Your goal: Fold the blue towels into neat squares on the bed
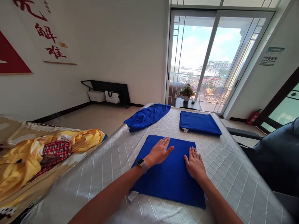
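A blue cloth (168, 180), folded into a flat rectangle, lies in front of me on a silver quilted surface (107, 168). My left hand (160, 151) rests flat on its upper middle, fingers stretched out and thumb apart. Near the cloth's right edge, my right hand (195, 163) also lies flat with straight fingers. A small white label (133, 196) sticks out at the near left corner. Beyond it to the right is a stack of folded blue cloth (199, 122) with a white tag. A crumpled blue cloth (148, 116) lies at the far left edge.
To the left, yellow and red plaid clothes (57, 147) lie on a patterned cover. Past the far edge stands a small table (188, 104) with a potted plant (187, 91), before sliding glass doors. A dark bulky item (277, 152) sits at the right.
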